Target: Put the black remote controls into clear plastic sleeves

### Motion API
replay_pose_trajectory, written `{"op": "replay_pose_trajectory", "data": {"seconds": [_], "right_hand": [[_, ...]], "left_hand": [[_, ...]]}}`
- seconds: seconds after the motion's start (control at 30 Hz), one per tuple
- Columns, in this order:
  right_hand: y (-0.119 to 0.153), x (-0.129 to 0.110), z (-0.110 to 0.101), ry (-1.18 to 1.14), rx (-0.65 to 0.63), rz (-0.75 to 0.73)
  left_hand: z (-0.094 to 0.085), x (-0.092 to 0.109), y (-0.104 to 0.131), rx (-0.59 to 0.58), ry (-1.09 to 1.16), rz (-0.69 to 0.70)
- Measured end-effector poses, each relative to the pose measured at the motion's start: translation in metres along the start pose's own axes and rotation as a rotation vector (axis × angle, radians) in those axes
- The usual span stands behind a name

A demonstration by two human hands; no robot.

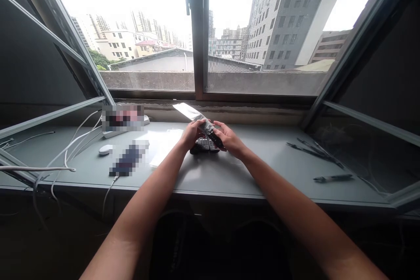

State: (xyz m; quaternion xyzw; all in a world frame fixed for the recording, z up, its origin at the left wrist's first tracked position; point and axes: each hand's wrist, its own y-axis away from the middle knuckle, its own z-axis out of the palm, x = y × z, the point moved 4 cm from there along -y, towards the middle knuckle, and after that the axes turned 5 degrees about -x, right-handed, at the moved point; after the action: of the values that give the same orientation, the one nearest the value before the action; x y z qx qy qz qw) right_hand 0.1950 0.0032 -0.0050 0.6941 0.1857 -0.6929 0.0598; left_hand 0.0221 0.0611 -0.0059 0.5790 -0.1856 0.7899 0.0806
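A dark remote control [217, 140] is held aslant above the desk, its upper part inside a shiny clear plastic sleeve [186, 110] that sticks out to the upper left. My left hand [190, 135] is closed on the sleeve, thumb on top. Fingers of my right hand [229, 138] grip the remote's lower end. Below both hands, dark remotes with rows of light keys [204, 143] lie side by side on the desk, partly covered by my hands. How far the sleeve reaches down the held remote is hard to make out.
Left of my hands lie pale plastic sleeves [164, 151], a blurred-out dark object [127, 161], a white round item [105, 150] and white cables [67, 153]. A power strip [114, 132] stands behind. At right are a pen [333, 178] and thin black strips [316, 153].
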Motion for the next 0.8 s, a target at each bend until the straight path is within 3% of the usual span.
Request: {"op": "replay_pose_trajectory", "data": {"seconds": [0.23,0.33,0.53,0.63,0.8], "right_hand": [[0.003,-0.002,0.000,0.067,-0.053,0.031],[0.003,-0.001,0.001,0.034,-0.048,0.057],[0.000,-0.002,-0.005,-0.080,0.047,-0.039],[-0.001,-0.001,-0.007,-0.082,0.067,-0.017],[0.001,-0.001,-0.006,-0.073,0.050,0.001]], "left_hand": [[-0.013,0.016,0.001,0.208,0.075,0.158],[-0.011,0.016,0.002,0.170,0.067,0.129],[0.001,0.003,0.004,0.038,-0.084,0.033],[0.000,-0.001,0.001,0.067,-0.046,-0.010],[-0.010,0.004,-0.005,0.204,0.223,0.028]]}}
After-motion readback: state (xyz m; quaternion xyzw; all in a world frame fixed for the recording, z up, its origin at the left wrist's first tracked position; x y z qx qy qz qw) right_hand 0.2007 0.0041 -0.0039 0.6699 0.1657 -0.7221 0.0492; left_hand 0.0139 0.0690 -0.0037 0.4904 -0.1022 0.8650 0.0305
